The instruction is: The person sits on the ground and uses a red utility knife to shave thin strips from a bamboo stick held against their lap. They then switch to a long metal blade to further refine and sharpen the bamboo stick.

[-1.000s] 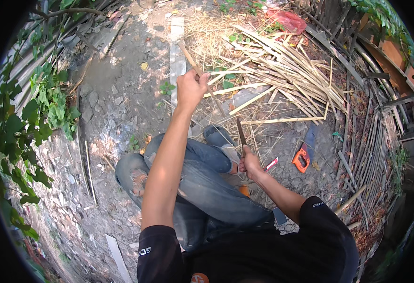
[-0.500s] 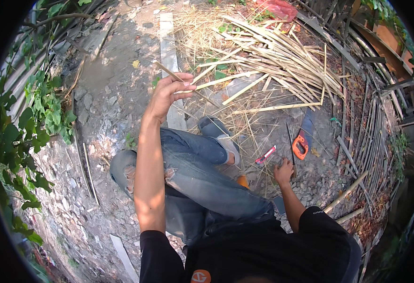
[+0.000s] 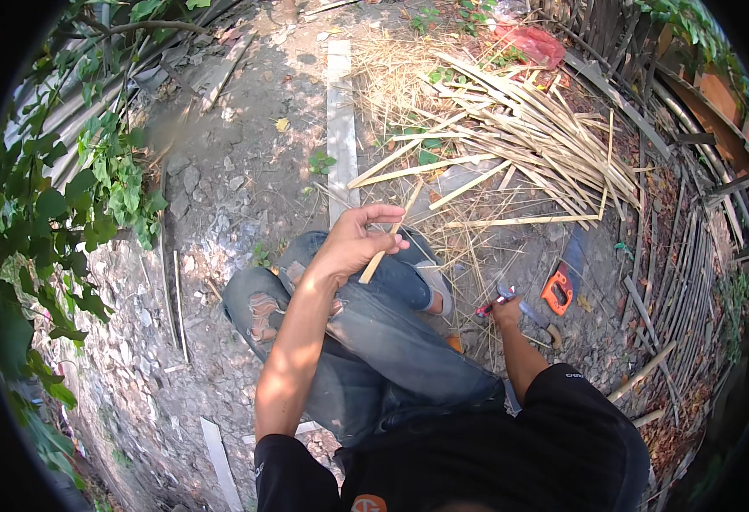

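Note:
My left hand is raised over my bent knee, a short bamboo strip pinched between thumb and fingers. The strip stands slanted, its top end pointing up and right. Low on the ground, my right hand is closed around a slim red-and-white tool; its red end sticks out beside the fingers, and the exact kind is unclear. Close against this hand lies a knife with a wooden handle, its blade partly behind the fingers. A handsaw with an orange grip rests farther right.
A heap of split bamboo strips spreads over dry shavings at the far right. One long flat board runs away from my knees. Leafy plants hang at the left, stacked poles line the right, and a red bag lies behind the heap.
My left hand has lowered and turned the strip from one slant to the other. The right hand has left the dark thin tool and closed on the red-and-white one. The view has shifted slightly.

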Tool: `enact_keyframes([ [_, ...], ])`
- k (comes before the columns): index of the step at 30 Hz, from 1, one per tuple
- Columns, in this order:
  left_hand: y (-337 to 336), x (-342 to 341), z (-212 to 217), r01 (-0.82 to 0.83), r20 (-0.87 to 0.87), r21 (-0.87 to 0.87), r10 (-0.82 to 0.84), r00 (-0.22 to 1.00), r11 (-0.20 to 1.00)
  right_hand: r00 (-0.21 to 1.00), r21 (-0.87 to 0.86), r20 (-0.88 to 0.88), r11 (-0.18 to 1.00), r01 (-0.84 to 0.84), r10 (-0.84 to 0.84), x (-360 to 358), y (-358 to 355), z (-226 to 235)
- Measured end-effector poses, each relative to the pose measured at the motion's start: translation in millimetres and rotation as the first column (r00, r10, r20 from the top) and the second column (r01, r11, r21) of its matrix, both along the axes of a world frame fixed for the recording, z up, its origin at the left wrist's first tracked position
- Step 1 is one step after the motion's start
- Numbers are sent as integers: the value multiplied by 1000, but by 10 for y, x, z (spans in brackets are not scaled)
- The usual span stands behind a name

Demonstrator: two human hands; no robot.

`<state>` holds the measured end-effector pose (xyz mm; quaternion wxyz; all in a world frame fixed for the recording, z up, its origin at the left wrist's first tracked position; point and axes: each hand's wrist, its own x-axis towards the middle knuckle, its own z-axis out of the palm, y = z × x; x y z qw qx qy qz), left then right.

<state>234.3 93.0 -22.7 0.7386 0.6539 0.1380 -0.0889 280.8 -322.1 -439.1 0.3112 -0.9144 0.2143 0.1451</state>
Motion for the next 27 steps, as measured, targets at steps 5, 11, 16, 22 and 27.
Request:
enact_keyframes([
  [5, -157, -692, 233, -58, 114, 59, 51, 992, 997, 997, 3, -80, 1000, -10, 10, 12, 149, 275],
  [11, -250, -1725, 22, -6, 118, 53, 0, 993, 999, 994, -39, 88, 997, 65, -62, -31, 29, -342],
  [16, -556, -2614, -10, -102, 19, 350, 102, 995, 931, 964, 218, -209, 953, 211, -166, -149, 134, -125],
  [22, -638, -2995, 38, 31, -13, 801, -34, 999, 598, 910, 713, -112, 606, 354, -400, -167, 546, 531],
  [27, -800, -2824, 19, -89, 52, 881, 92, 994, 465, 993, 957, -13, 288, 46, -117, 127, 1138, 1974],
])
